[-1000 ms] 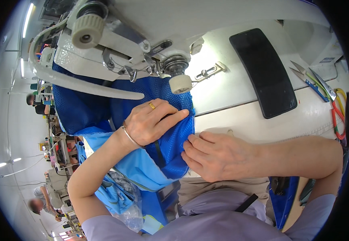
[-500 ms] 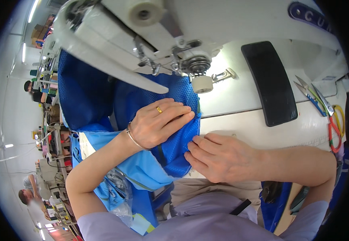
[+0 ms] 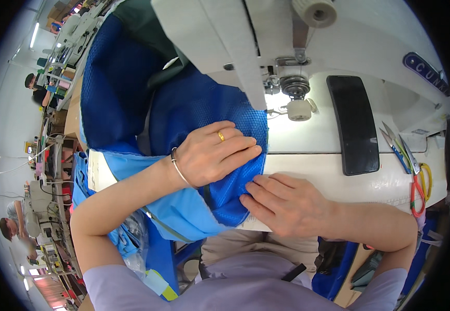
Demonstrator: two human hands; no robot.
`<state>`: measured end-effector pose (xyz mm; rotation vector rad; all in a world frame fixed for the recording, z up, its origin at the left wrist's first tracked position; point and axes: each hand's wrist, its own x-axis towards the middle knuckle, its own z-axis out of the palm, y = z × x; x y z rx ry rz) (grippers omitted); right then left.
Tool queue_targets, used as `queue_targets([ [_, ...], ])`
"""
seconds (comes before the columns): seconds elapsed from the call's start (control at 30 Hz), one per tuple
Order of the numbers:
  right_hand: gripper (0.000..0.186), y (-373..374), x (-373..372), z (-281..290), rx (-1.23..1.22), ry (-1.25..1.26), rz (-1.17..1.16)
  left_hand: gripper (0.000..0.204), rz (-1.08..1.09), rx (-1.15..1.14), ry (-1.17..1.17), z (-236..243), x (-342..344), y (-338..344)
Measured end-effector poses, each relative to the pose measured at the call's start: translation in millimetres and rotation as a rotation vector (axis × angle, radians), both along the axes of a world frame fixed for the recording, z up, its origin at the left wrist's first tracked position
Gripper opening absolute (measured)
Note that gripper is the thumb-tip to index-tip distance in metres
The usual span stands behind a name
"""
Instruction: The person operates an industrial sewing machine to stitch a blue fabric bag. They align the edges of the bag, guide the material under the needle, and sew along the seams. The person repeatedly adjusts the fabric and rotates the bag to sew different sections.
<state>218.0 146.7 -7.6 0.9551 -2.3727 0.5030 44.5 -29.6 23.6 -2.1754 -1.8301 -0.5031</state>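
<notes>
A blue mesh garment [image 3: 194, 111] with a lighter blue panel [image 3: 183, 212] lies on the white table of a sewing machine [image 3: 266, 36]. My left hand [image 3: 212, 154], with a gold ring and a thin bracelet, rests flat on the mesh just left of the needle area [image 3: 293, 90]. My right hand [image 3: 282, 202] presses its fingertips on the folded edge of the fabric at the table's front edge. Both hands lie flat on the cloth, close together.
A black rectangular pad [image 3: 354, 124] lies on the table right of the needle. Scissors and snips with red and yellow handles [image 3: 414, 171] sit at the far right. Other people at work stations [image 3: 33, 88] line the room on the left.
The view has shifted so the machine head fills more of the top. Both hands and the fabric have slid slightly right, toward the needle, keeping the same hold.
</notes>
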Motion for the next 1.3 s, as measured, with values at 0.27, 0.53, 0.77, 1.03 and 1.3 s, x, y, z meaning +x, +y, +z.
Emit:
queue_targets([
  [0.27, 0.035, -1, 0, 3, 0.012, -0.037, 0.001, 0.036, 0.006, -0.028, -0.105, 0, -3, -3],
  [0.53, 0.032, 0, -3, 6, 0.031, -0.096, -0.041, 0.035, -0.021, 0.063, -0.067, -10, -13, 1],
  [0.77, 0.04, 1, -14, 11, 0.02, -0.17, -0.155, 0.028, -0.023, 0.1, -0.035, -15, -41, 19],
  [1.03, 0.045, 7, -21, 15, 0.042, -0.23, -0.193, 0.028, 0.023, 0.105, -0.011, -14, -53, 25],
  [1.3, 0.045, 8, -23, 12, 0.004, -0.236, -0.175, 0.025, 0.108, 0.16, -0.154, -16, -47, 23],
])
